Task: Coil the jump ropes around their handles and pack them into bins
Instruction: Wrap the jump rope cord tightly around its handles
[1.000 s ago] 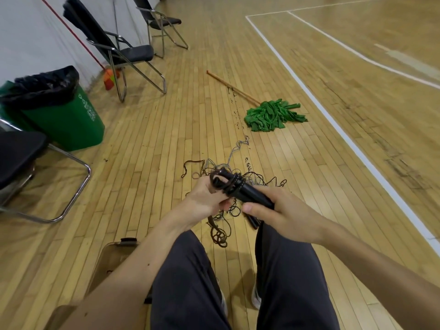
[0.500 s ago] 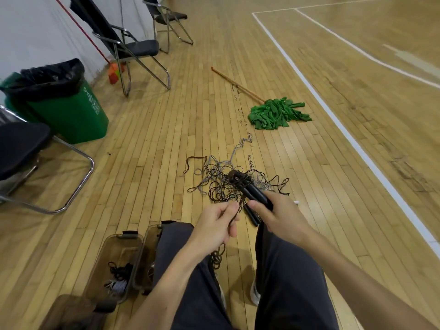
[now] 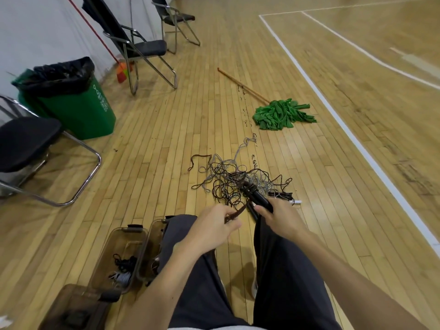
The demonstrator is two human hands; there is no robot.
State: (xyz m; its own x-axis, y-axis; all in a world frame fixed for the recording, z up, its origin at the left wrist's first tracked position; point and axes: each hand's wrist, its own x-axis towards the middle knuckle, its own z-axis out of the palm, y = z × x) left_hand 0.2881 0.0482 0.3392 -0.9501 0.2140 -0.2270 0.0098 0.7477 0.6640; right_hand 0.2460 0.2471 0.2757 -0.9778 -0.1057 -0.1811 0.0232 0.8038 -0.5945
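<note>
Nearest, at the person's left leg: a clear bin on the floor with a few coiled ropes inside, and a second bin just beside it, partly hidden by the leg. Left hand: thumb and fingers pinch a taut brown rope strand. Right hand: fingers curled round a pair of black handles, with rope wound near their far end. Just beyond, a tangled pile of ropes lies on the wood floor. Farther off, a green mop; to the left, a green trash can and folding chairs.
</note>
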